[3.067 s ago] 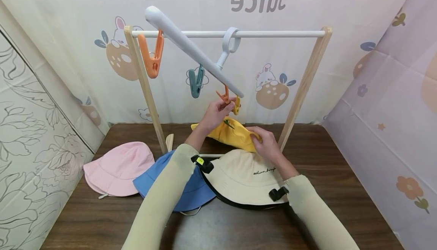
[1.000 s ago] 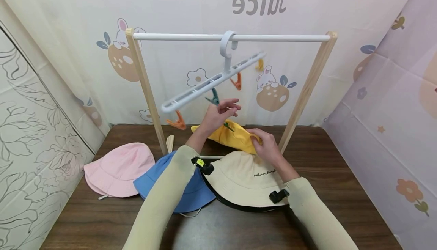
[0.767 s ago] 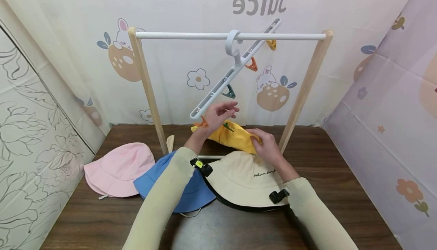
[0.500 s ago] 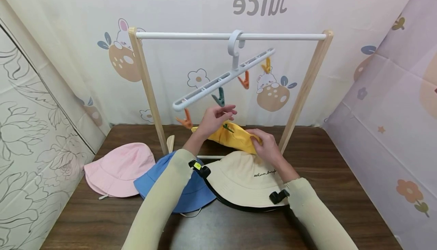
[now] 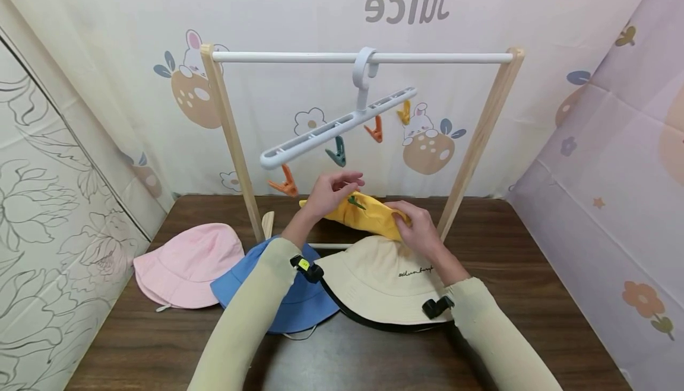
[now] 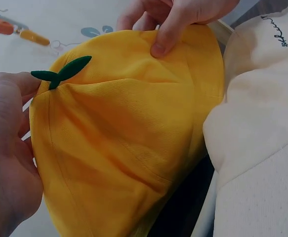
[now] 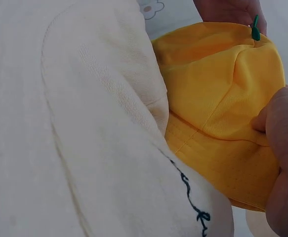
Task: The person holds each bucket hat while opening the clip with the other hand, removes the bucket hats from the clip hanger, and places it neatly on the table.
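Note:
My right hand [image 5: 418, 229] pinches the yellow bucket hat [image 5: 369, 216] at its right side, thumb on the near face, in the head view. My left hand [image 5: 332, 192] is at the hat's crown beside the green sprout [image 6: 60, 74], its fingers loosely bent; in the left wrist view the fingertips are partly hidden behind the fabric. Above hangs a white hanger [image 5: 342, 125] bearing an orange clip [image 5: 285, 182], a teal clip [image 5: 338, 152], a second orange clip [image 5: 375, 129] and a yellow clip [image 5: 405, 113]. None of them holds a hat.
A wooden rack [image 5: 230, 136] with a white bar [image 5: 438, 57] carries the hanger. In front lie a cream bucket hat [image 5: 379, 281] with a black edge, a blue hat [image 5: 304, 305] and a pink hat [image 5: 189, 266] on the brown table [image 5: 534, 320].
My left hand has left the clips at the hanger's end and come down to the yellow hat's crown. The hanger has swung round and slowed. My right hand keeps its hold.

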`<control>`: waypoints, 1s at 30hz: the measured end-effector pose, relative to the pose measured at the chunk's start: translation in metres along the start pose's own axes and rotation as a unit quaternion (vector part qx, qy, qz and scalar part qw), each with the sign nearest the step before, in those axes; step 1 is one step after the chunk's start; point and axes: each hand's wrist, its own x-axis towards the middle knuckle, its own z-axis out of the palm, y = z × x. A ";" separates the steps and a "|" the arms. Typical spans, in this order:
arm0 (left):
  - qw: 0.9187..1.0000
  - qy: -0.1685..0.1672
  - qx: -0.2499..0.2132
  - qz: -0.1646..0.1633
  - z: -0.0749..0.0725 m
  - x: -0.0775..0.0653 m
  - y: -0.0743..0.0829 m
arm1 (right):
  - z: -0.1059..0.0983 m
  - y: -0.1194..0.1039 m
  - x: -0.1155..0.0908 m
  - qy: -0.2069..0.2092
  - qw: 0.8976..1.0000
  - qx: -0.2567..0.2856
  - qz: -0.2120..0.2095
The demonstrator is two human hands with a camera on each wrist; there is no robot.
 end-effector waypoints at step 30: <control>0.999 0.035 -0.002 -0.027 -0.024 -0.030 -0.005 | -0.014 -0.021 0.001 0.070 0.996 -0.014 -0.056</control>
